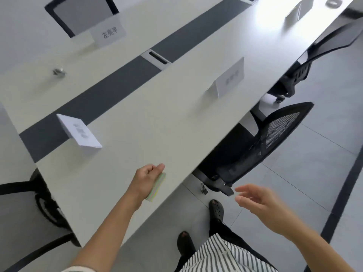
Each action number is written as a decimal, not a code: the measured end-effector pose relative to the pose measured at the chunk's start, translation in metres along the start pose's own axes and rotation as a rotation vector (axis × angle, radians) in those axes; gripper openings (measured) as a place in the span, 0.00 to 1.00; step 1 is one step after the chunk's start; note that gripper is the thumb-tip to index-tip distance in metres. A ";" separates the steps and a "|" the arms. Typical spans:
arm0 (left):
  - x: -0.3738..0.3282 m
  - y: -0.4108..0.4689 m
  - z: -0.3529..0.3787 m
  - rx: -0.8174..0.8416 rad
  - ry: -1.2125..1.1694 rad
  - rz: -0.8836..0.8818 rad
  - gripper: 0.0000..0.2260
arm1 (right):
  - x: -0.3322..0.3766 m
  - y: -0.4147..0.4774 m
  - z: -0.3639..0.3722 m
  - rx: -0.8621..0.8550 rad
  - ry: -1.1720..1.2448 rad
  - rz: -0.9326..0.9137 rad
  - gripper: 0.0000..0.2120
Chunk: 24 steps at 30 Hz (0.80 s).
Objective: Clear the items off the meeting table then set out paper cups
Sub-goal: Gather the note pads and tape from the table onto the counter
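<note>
Two hands in shot. Gripping a pastel pad (157, 187) with the left hand (146, 174), fingers curled round it, right at the near edge of the table (157, 114). Looks like a stack of sticky notes, but too blurry to swear to it. Can't tell if it's touching the tabletop either.

Holding nothing with the right hand (261, 205): fingers spread and loosely bent, out over the floor, well apart from the pad and off the table altogether. Just beside the back of a black mesh chair (255, 146) tucked under the edge.

Further up the table from the pad, three folded name cards (79, 132): nearest one up and left of the left hand by the dark centre strip (110, 91), another card (228, 78) over on the chair side, a third card (109, 34) across the strip with print on it. Also a small shiny thing (58, 72) on the far half, no idea what, and a ring-shaped thing (333, 2) way down the far end.
</note>
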<state>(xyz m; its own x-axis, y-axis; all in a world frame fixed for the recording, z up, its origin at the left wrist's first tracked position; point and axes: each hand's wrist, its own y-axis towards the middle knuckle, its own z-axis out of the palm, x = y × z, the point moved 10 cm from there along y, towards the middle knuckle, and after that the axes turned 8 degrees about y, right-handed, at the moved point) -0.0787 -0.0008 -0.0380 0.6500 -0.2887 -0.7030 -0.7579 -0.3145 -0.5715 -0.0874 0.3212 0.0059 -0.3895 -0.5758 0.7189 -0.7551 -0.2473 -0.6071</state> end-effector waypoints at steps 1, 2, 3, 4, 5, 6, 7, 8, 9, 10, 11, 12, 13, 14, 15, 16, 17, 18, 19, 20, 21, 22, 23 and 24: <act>0.008 -0.015 0.004 0.044 0.020 -0.002 0.15 | -0.002 -0.010 0.001 -0.018 0.007 -0.008 0.10; 0.013 -0.029 0.007 0.066 0.030 0.001 0.16 | -0.005 -0.021 0.000 -0.035 0.017 -0.016 0.10; 0.017 -0.042 0.011 0.077 0.028 0.006 0.17 | -0.009 -0.032 0.000 -0.048 0.027 -0.018 0.10; 0.018 -0.055 0.015 0.085 0.019 0.016 0.18 | -0.015 -0.042 -0.002 -0.061 0.037 -0.016 0.10; 0.017 -0.066 0.022 0.097 0.010 0.031 0.18 | -0.021 -0.052 -0.004 -0.072 0.051 -0.012 0.09; 0.013 -0.076 0.029 0.112 0.001 0.049 0.17 | -0.029 -0.061 -0.007 -0.082 0.067 -0.006 0.09; 0.010 -0.084 0.039 0.129 -0.003 0.064 0.15 | -0.037 -0.069 -0.011 -0.093 0.084 0.001 0.10; 0.005 -0.090 0.049 0.143 -0.003 0.080 0.15 | -0.046 -0.075 -0.016 -0.106 0.101 0.009 0.10; 0.000 -0.095 0.059 0.155 0.007 0.094 0.14 | -0.055 -0.080 -0.023 -0.121 0.117 0.017 0.10; -0.008 -0.099 0.069 0.165 0.025 0.112 0.14 | -0.063 -0.084 -0.032 -0.140 0.134 0.019 0.10; -0.015 -0.102 0.081 0.179 0.047 0.127 0.13 | -0.071 -0.087 -0.042 -0.160 0.150 0.020 0.09; -0.024 -0.105 0.094 0.192 0.066 0.141 0.12 | -0.079 -0.091 -0.052 -0.179 0.166 0.017 0.09; -0.033 -0.107 0.108 0.208 0.085 0.156 0.11 | -0.087 -0.096 -0.064 -0.197 0.181 0.016 0.08; -0.043 -0.108 0.123 0.220 0.103 0.174 0.11 | -0.096 -0.101 -0.077 -0.215 0.199 0.012 0.08; -0.055 -0.110 0.138 0.228 0.120 0.187 0.11 | -0.106 -0.106 -0.091 -0.237 0.221 0.012 0.08; -0.067 -0.110 0.155 0.233 0.135 0.203 0.11 | -0.118 -0.111 -0.106 -0.264 0.250 0.014 0.07; -0.079 -0.109 0.173 0.241 0.154 0.215 0.11 | -0.131 -0.117 -0.122 -0.290 0.277 0.023 0.07; -0.091 -0.109 0.193 0.247 0.175 0.221 0.11 | -0.146 -0.123 -0.139 -0.310 0.300 0.034 0.07; -0.105 -0.109 0.215 0.261 0.192 0.226 0.11 | -0.161 -0.129 -0.157 -0.329 0.319 0.051 0.07; -0.119 -0.111 0.239 0.283 0.206 0.231 0.12 | -0.177 -0.135 -0.174 -0.346 0.339 0.068 0.07; -0.133 -0.112 0.264 0.308 0.219 0.240 0.13 | -0.193 -0.140 -0.192 -0.362 0.357 0.086 0.07; -0.147 -0.115 0.288 0.331 0.234 0.248 0.15 | -0.208 -0.143 -0.210 -0.380 0.372 0.102 0.08; -0.160 -0.116 0.311 0.350 0.255 0.261 0.17 | -0.221 -0.144 -0.227 -0.398 0.385 0.118 0.08; -0.171 -0.117 0.332 0.368 0.278 0.276 0.18 | -0.233 -0.144 -0.245 -0.417 0.394 0.128 0.08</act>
<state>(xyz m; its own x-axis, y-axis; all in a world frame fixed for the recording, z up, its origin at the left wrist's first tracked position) -0.1193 0.3851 0.0086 0.3762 -0.5604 -0.7378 -0.8396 0.1305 -0.5273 -0.0166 0.6822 0.0087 -0.5977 -0.2277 0.7687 -0.8017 0.1783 -0.5705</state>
